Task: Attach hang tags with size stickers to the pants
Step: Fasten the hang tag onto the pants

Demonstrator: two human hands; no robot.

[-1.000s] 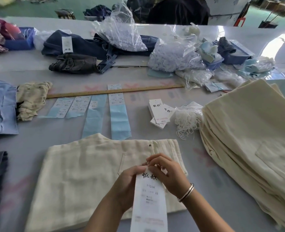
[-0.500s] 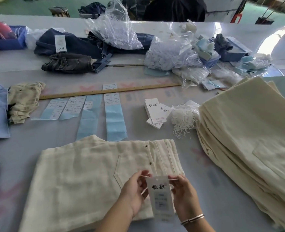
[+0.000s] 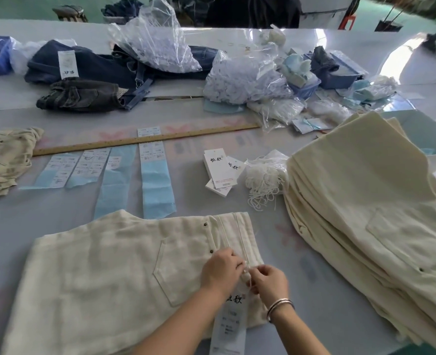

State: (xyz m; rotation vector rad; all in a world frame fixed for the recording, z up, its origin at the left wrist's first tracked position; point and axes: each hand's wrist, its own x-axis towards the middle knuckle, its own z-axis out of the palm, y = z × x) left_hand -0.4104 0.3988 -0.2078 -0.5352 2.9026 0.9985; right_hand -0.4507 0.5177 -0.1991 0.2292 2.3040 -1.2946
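- A folded pair of cream pants [image 3: 104, 272] is laid flat on the grey table [image 3: 19, 221] at the near centre, waistband toward the right.
- The left hand [image 3: 219, 271] and the right hand [image 3: 270, 280] are brought together over the waistband area; the fingers of both are curled and pinched around a small cream piece between them, seemingly a belt loop or string, though which cannot be told.
- A white hang tag [image 3: 229, 326] is seen lying below the hands, between the forearms, over the near edge of the pants; its upper end is hidden by the hands.
- A silver bracelet [image 3: 279, 304] is worn on the right wrist.
- A tall stack of cream pants [image 3: 378, 213] is piled at the right.
- Beyond the hands, a small stack of hang tags [image 3: 220, 170] is set just beside a bundle of white strings [image 3: 265, 178].
- Blue-backed sticker sheets [image 3: 155, 175] are spread to the far left of these, partly under a wooden ruler [image 3: 145, 140].
- Dark denim garments [image 3: 88, 80] and clear plastic bags [image 3: 158, 39] are heaped along the far side.
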